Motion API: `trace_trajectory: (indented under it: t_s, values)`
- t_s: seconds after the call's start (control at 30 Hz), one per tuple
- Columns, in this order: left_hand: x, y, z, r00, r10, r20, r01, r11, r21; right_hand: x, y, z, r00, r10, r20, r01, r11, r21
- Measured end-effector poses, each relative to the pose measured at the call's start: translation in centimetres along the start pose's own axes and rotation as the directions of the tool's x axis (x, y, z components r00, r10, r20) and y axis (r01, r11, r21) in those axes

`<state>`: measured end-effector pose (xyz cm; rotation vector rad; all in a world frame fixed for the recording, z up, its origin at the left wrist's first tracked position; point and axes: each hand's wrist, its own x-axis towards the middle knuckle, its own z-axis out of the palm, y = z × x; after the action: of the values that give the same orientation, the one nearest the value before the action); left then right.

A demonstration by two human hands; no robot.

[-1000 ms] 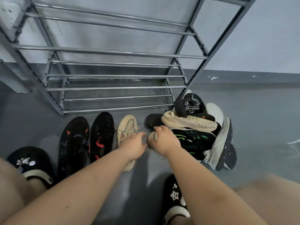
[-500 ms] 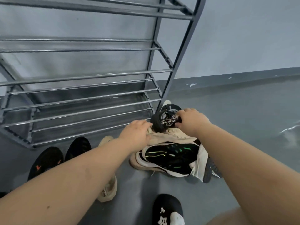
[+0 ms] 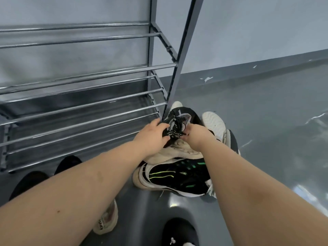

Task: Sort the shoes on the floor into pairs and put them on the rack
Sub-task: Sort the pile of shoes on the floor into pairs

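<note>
Black sneaker (image 3: 179, 125) atop the pile is clamped by left hand (image 3: 150, 137) and right hand (image 3: 197, 137); pairing step, next lift it clear of the rack (image 3: 85, 107).

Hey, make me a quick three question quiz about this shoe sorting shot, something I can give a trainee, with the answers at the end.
1. True or false: shoes already sit on the rack bars.
2. Which shoe do the left hand and right hand both grip? A) the black shoe with white lettering on top of the pile B) the black shoe with green stripes C) the beige shoe
3. Fill in: the black shoe with green stripes lies at the ___ of the pile, under the beige shoe.

Key: 1 false, the visible bars are bare; 2 A; 3 bottom.
</note>
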<state>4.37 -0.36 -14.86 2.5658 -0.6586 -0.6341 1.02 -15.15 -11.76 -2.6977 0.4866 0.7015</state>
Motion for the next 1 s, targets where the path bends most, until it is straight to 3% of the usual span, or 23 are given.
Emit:
trace_trajectory:
  t_s: [0.1,0.3,0.5,0.6,0.8,0.9,1.0]
  values:
    - [0.3,-0.2,1.6,0.999,-0.048,0.005,0.048,0.994,-0.103,0.3,0.3,0.1,0.998,0.020,-0.052,-0.015,0.995,0.098]
    - [0.2,0.5,2.0,0.981,-0.134,-0.143,0.072,0.924,-0.376,-0.2,-0.5,-0.9,0.972,-0.015,-0.234,0.062,0.978,0.197]
    - [-1.4,2.0,-0.8,0.952,-0.246,-0.184,0.054,0.724,-0.688,-3.1,-2.1,-2.6,0.898,0.069,-0.434,0.141,0.890,0.433]
    - [-3.7,2.4,-2.3,0.946,-0.265,-0.188,0.034,0.656,-0.754,-6.0,-3.6,-3.1,0.879,-0.006,-0.476,0.226,0.886,0.406]
    - [-10.5,0.2,-4.3,0.894,-0.352,-0.278,-0.008,0.607,-0.794,-11.7,-6.9,-3.1,0.842,-0.287,-0.457,0.365,0.926,0.092]
    - [-14.5,-1.4,-5.3,0.860,-0.399,-0.319,-0.047,0.560,-0.827,-13.7,-9.0,-2.2,0.892,-0.222,-0.393,0.316,0.930,0.191]
    - [-17.9,-3.2,-5.9,0.816,-0.468,-0.338,-0.107,0.453,-0.885,-14.4,-11.1,0.5,0.959,-0.040,-0.280,0.166,0.882,0.442]
